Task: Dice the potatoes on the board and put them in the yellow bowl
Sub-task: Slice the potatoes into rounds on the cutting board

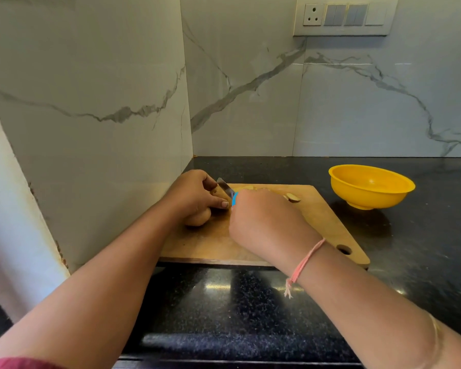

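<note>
Clearly the cutting step is under way: the left hand [194, 194], fingers curled, is pinning a potato [216, 192] to the board [320, 230] while the right hand [264, 219] is gripping the knife [225, 187], blade biting in. The yellow bowl [370, 186] is sitting empty beside the board; further strokes are probably calling for a steady hold.

Potato [197, 218] on board [213, 243], yellow bowl [370, 194] nearby
</note>
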Motion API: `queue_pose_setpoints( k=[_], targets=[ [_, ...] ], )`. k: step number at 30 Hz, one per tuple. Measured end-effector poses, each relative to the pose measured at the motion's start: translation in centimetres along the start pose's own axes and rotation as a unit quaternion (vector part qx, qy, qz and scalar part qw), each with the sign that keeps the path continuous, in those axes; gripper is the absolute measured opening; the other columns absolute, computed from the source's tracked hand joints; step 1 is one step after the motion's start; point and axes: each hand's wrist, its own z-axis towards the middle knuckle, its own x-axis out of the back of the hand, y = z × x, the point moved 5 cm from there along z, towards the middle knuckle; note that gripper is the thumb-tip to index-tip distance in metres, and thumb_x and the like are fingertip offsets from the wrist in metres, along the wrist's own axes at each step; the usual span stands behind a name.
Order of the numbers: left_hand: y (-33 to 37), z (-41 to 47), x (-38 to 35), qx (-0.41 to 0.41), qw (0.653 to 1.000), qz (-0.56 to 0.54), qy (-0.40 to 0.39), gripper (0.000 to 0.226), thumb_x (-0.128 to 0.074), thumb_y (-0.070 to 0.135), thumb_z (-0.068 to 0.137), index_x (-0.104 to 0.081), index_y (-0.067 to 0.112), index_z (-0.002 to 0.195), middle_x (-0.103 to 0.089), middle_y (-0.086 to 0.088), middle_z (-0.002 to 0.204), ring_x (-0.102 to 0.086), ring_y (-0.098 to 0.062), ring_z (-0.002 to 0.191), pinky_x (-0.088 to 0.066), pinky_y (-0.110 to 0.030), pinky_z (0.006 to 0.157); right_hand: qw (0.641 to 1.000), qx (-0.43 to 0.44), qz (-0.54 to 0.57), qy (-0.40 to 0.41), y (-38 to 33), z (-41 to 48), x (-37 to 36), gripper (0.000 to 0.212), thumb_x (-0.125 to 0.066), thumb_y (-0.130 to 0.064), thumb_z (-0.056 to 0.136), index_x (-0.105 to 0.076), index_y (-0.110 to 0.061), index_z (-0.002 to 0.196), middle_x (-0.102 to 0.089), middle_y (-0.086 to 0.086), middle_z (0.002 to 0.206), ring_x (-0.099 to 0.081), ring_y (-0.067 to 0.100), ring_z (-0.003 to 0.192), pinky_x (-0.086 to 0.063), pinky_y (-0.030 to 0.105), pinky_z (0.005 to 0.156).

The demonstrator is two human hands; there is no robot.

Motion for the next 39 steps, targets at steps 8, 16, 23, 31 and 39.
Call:
queue_pose_setpoints(
  k=[8, 16, 23, 31, 39],
  targets=[
    [0.0, 0.0, 0.2, -0.006, 1.000, 0.011, 0.018, 0.023, -0.071, 0.011, 0.080, -0.059, 0.017, 0.099, -0.057, 0.002, 0.094, -0.050, -0.014, 0.081, -0.044, -0.029, 0.074, 0.999, 0.030, -0.027, -0.012, -1.6, 2.1, 1.4, 0.026, -0.043, -0.015, 0.097, -0.053, -0.013, 0.122, -0.046, 0.003, 0.077, -0.051, 0.020, 0.073, -0.041, 0.030, 0.060],
    [0.0, 0.0, 0.2, -0.003, 1.000, -0.008, 0.016, 0.034, -0.074, 0.013, 0.079, -0.064, 0.012, 0.112, -0.062, -0.002, 0.111, -0.050, -0.013, 0.093, -0.040, -0.027, 0.078, 0.998, 0.033, 0.036, -0.033, -0.3, 2.9, 1.4, 0.025, -0.046, -0.019, 0.096, -0.050, -0.012, 0.120, -0.042, 0.001, 0.071, -0.042, 0.013, 0.054, -0.039, 0.022, 0.052],
    [-0.2, 0.2, 0.2, 0.002, 1.000, -0.018, 0.008, 0.036, -0.078, 0.018, 0.077, -0.065, 0.013, 0.110, -0.064, -0.004, 0.115, -0.052, -0.012, 0.092, -0.038, -0.021, 0.069, 0.999, 0.040, 0.014, -0.011, 0.6, 1.9, -0.9, 0.023, -0.042, -0.027, 0.099, -0.052, -0.014, 0.114, -0.042, -0.002, 0.073, -0.047, 0.013, 0.066, -0.034, 0.023, 0.049],
    [-0.2, 0.1, 0.1, 0.005, 1.000, -0.013, 0.012, 0.038, -0.077, 0.018, 0.077, -0.063, 0.012, 0.112, -0.063, -0.005, 0.114, -0.052, -0.014, 0.092, -0.040, -0.025, 0.075, 0.999, 0.047, 0.007, 0.001, 0.6, 1.5, -1.5, 0.026, -0.042, -0.026, 0.099, -0.050, -0.014, 0.121, -0.036, -0.004, 0.071, -0.048, 0.016, 0.076, -0.036, 0.026, 0.057],
    [-0.4, 0.4, 0.4, 0.013, 0.999, -0.039, 0.006, 0.040, -0.077, 0.015, 0.077, -0.065, 0.011, 0.115, -0.065, -0.005, 0.114, -0.053, -0.013, 0.091, -0.040, -0.017, 0.061, 0.999, 0.023, 0.031, -0.016, 0.7, 1.3, -2.2, 0.031, -0.043, -0.027, 0.099, -0.045, -0.014, 0.128, -0.047, 0.000, 0.088, -0.058, 0.019, 0.090, -0.044, 0.028, 0.067]
  ],
)
